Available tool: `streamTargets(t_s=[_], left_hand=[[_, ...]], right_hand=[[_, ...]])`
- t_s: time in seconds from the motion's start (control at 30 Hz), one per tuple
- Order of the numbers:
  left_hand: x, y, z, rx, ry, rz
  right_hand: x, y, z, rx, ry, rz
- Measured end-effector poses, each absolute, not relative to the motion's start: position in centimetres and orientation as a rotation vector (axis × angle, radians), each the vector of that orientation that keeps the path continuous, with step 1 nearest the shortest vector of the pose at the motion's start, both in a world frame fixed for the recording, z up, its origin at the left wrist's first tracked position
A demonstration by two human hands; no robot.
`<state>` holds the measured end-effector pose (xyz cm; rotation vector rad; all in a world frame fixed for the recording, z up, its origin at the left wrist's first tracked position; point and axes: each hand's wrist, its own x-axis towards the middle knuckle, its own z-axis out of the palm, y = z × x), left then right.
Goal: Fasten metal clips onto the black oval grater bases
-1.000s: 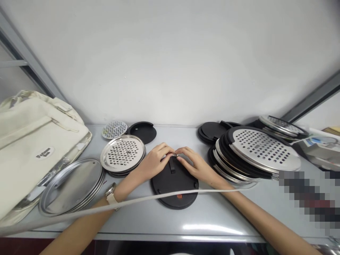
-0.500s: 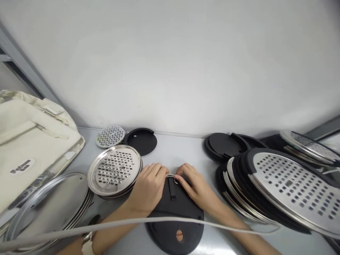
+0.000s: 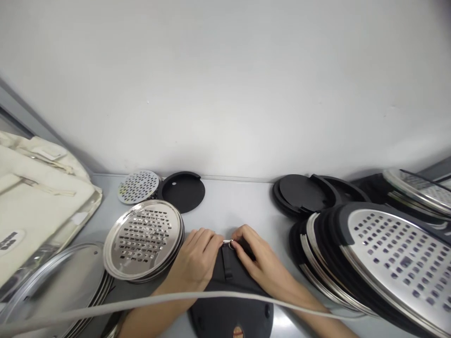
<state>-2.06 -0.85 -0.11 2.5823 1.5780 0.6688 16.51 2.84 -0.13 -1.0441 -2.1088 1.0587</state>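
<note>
A black teardrop-shaped plate (image 3: 214, 307) lies in front of me, a short black strap (image 3: 227, 264) running down from its narrow far end. At that end, my left hand (image 3: 193, 259) pinches one side of a small silvery metal pin (image 3: 227, 241). My right hand (image 3: 260, 257), also closed, pinches a small metal ring (image 3: 231, 244) at the pin's other side. Both hands rest over the plate's far edges. Fingertips partly hide the pin and ring, so how they join the strap cannot be seen.
Round grater discs (image 3: 150, 239) are stacked at left, beside large metal discs (image 3: 59, 286) and a cream bag (image 3: 38, 202). Black round pieces (image 3: 183, 191) lie behind. Large grater plates (image 3: 398, 258) lean at right. A white cable (image 3: 165, 298) crosses above my forearms.
The view has shifted, so the plate sits lower in it. The pin now shows straighter and more plainly between my fingertips. Both hands keep their pinch at the same end of the plate.
</note>
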Motion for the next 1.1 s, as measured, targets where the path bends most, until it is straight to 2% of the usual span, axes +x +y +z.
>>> streamTargets(t_s=[0.63, 1.1], left_hand=[[-2.28, -0.98, 0.26, 2.56, 1.529, 0.68], [-2.6, -0.91, -0.03, 2.661, 1.421, 0.516]], right_hand=[[16.83, 3.14, 0.41, -0.952, -2.161, 1.031], [17.15, 2.76, -0.11, -0.916, -2.181, 0.965]])
